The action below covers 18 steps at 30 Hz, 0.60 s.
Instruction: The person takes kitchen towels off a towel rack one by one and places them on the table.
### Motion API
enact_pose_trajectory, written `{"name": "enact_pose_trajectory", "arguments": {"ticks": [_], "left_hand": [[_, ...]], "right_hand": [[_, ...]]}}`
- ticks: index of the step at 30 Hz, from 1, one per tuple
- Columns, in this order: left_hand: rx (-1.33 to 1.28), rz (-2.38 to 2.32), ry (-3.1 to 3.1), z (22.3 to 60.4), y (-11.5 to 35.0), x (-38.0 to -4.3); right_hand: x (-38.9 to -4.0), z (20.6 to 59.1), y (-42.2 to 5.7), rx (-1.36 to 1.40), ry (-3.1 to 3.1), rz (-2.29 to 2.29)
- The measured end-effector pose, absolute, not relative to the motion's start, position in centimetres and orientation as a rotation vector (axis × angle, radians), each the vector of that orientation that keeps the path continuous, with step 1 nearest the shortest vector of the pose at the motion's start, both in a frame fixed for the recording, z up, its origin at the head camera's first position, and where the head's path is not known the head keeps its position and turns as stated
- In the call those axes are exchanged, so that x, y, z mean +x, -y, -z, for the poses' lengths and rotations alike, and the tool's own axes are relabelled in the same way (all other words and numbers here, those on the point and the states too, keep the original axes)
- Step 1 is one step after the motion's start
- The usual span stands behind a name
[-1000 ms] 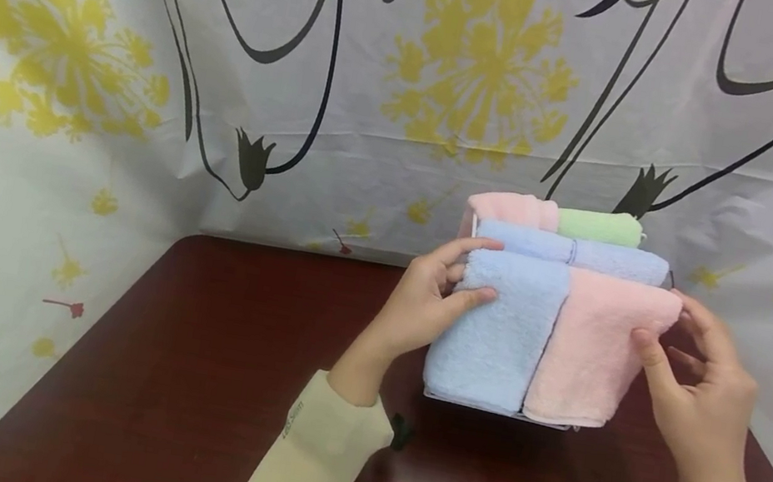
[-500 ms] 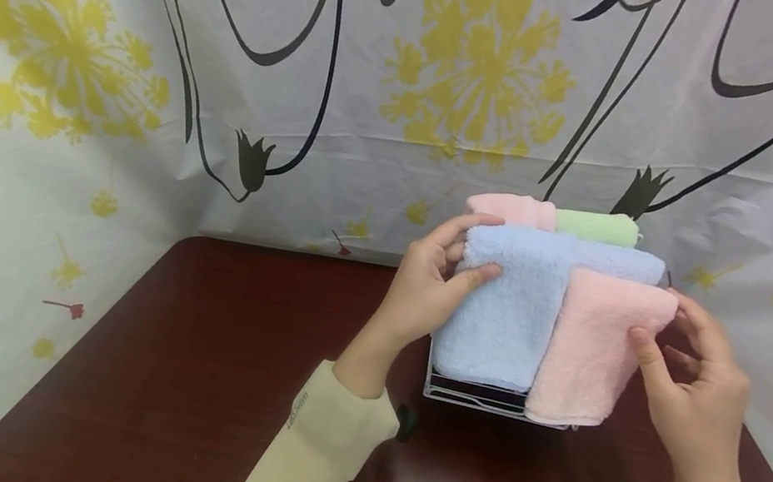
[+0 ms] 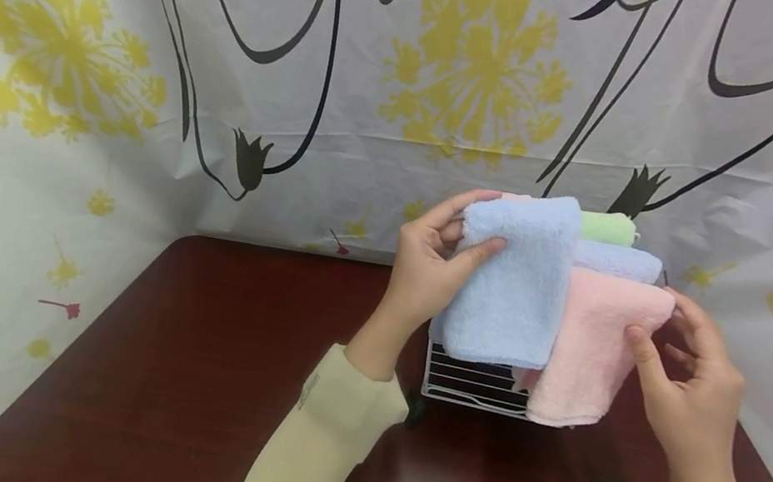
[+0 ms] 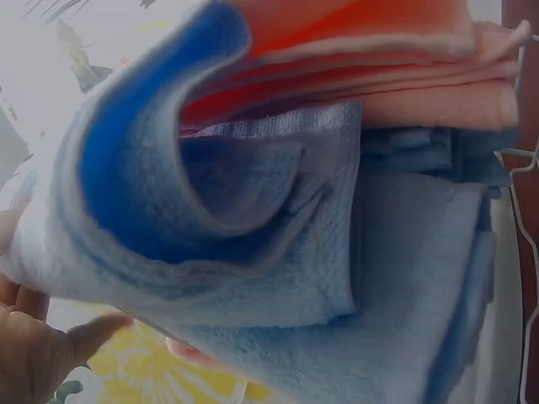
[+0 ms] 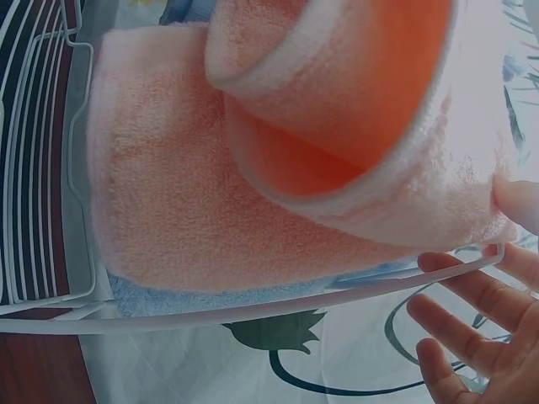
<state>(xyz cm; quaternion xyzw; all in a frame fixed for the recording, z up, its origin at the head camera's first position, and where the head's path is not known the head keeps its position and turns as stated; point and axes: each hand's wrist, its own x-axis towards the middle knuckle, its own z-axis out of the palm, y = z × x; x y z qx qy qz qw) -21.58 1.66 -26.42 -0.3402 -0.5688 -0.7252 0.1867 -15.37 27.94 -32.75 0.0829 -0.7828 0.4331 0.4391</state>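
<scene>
My left hand point(image 3: 429, 260) pinches the upper left edge of a folded light-blue towel point(image 3: 510, 294), thumb in front. The towel hangs raised above the front of a white wire basket point(image 3: 457, 389), overlapping the towels behind it. In the left wrist view its folds point(image 4: 253, 286) curl open. At the right, my right hand point(image 3: 698, 400) holds the top right corner of a folded pink towel point(image 3: 594, 341) between thumb and fingers. This pink towel point(image 5: 160, 168) bends over on itself in the right wrist view, beside the basket's wire rim point(image 5: 354, 295).
Behind the held towels, another blue towel point(image 3: 618, 261) and a rolled green one point(image 3: 609, 227) sit in the basket, with a bit of pink showing. The basket stands on a dark red-brown table point(image 3: 183, 377). A patterned white curtain point(image 3: 349, 92) hangs behind.
My left hand has raised the blue towel out of the basket's front, uncovering the wire bottom and hiding much of the towels behind. The right hand and pink towel stay almost in place.
</scene>
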Motion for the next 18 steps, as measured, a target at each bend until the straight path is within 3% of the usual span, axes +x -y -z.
{"name": "enact_pose_trajectory", "arguments": {"ticks": [18], "left_hand": [[-0.937,2.027,1.372,25.71,-1.59,-22.4]], "right_hand": [[-15.61,32.99,-27.86,0.245,1.916,-1.097]]}}
